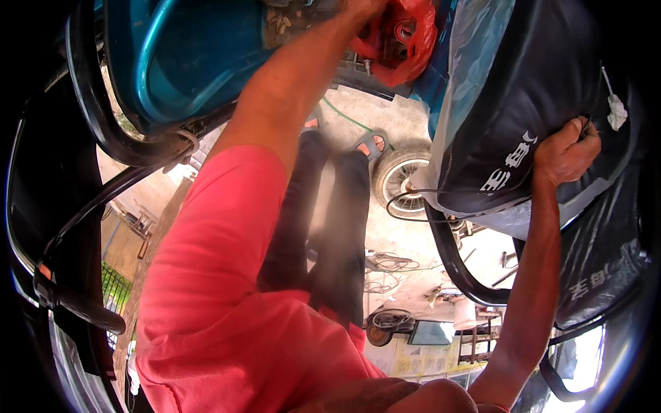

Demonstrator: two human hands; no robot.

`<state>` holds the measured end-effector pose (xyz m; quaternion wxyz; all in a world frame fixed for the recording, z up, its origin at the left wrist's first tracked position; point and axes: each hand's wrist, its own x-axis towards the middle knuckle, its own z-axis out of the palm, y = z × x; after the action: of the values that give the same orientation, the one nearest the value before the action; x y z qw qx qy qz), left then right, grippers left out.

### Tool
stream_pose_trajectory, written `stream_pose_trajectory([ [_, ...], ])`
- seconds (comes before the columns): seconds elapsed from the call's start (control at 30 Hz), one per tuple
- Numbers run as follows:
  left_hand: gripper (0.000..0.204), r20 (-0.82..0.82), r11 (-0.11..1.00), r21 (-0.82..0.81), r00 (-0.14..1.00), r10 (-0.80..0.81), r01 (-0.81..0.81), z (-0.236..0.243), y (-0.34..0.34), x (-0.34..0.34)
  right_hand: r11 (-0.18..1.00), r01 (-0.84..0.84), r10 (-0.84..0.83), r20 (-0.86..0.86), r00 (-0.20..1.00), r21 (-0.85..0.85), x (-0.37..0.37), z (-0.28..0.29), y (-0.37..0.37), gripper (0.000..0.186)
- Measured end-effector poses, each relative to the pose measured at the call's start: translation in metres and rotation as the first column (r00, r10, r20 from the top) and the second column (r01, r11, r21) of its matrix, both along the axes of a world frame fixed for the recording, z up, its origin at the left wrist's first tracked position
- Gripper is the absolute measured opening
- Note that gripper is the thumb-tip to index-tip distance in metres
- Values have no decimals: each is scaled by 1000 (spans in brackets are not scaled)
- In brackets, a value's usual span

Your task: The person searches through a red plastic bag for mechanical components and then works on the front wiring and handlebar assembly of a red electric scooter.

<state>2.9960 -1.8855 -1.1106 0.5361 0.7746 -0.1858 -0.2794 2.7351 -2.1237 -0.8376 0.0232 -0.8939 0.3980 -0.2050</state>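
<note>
Left hand [363, 7] beside red plastic bag [418, 55]; fingers cut off, state undeterminable. Right hand [567, 153], fingers curled closed, bears on black seat cushion [551, 62], near white-ended rod [617, 112]. Black cable [394, 214] crosses spoked wheel [400, 180].

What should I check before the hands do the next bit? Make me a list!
1. Right hand against the black cushion: ok, fingers curled there.
2. Anything inside that hand: cannot tell, the fingers hide it.
3. Thin rod with a white end apart from that hand: ok, a gap shows.
4. Left hand fully in view: not ok, the top edge cuts it off near the red bag.
5. Sandal not touching the spoked wheel: cannot tell.
</note>
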Motion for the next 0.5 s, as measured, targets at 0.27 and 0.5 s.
stream_pose_trajectory([
  [0.27, 56, 60, 884, 466, 998, -1, -27, 80, -20, 13, 999, 42, -42, -9, 999, 9, -4, -2, -4, 48],
  [0.5, 47, 168, 801, 589, 986, 10, -108, 37, -20, 12, 999, -32, 32, 15, 999, 2, -3, -3, -7, 49],
])
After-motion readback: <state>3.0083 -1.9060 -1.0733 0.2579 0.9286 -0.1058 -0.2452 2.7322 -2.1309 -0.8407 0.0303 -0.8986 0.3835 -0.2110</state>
